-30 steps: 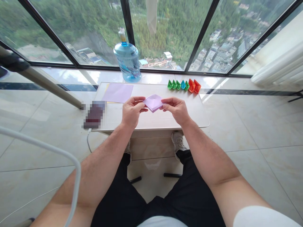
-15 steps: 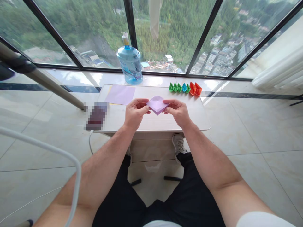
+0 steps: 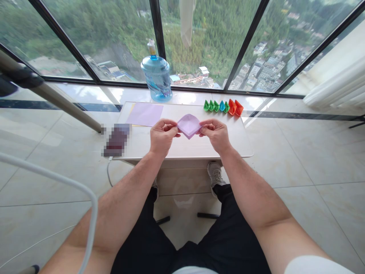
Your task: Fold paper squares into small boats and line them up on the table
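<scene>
A folded piece of purple paper (image 3: 189,126), diamond-shaped, is held up above the small white table (image 3: 188,149). My left hand (image 3: 162,136) pinches its left corner between thumb and fingers. The opposite corner is pinched by my right hand (image 3: 214,134). Both corner tips are partly hidden under the fingers. Beyond my left hand, flat sheets of purple paper (image 3: 146,114) lie on the table, with a yellowish edge showing beneath. Behind my right hand stands a row of folded paper boats, several green (image 3: 211,105), one blue (image 3: 222,106) and two red (image 3: 235,108).
A large blue water jug (image 3: 156,78) stands behind the table by the window. At the table's left end lies a blurred-out phone-like object (image 3: 116,140) with a cable. A grey pole (image 3: 68,102) slants in from the left, and a white curved tube (image 3: 71,180) crosses the lower left.
The purple paper is spread slightly wider and shows more of its face. My hands have moved a little apart.
</scene>
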A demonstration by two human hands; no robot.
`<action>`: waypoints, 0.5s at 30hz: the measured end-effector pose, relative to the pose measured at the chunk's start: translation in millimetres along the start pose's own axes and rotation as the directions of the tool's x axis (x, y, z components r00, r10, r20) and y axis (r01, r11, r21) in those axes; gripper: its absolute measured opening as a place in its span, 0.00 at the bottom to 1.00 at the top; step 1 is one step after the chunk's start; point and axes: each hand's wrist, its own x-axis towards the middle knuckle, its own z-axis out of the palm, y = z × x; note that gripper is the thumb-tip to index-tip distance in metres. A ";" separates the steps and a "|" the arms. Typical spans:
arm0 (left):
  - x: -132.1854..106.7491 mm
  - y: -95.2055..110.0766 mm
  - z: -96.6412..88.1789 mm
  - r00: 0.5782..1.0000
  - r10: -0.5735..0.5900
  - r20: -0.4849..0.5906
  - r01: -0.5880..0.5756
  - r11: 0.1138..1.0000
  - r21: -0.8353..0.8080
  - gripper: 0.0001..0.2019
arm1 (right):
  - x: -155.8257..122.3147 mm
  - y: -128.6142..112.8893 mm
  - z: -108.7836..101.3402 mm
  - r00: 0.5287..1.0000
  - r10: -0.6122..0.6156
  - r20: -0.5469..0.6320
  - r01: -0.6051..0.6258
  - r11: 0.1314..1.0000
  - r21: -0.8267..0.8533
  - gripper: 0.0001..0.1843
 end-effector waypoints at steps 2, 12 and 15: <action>0.2 -0.7 0.0 1.000 0.003 -0.003 -0.003 1.000 -0.002 0.08 | 0.7 -0.1 -0.7 1.000 -0.001 -0.008 0.001 1.000 0.001 0.13; -1.8 3.7 -0.1 0.998 -0.004 0.066 -0.001 0.998 0.069 0.08 | -0.1 -3.6 -1.8 1.000 -0.021 0.015 0.022 0.999 -0.032 0.10; -2.8 4.5 0.6 0.997 -0.003 0.077 -0.002 0.998 0.064 0.07 | -1.1 -5.1 -1.9 0.999 -0.012 0.041 0.015 0.998 -0.057 0.10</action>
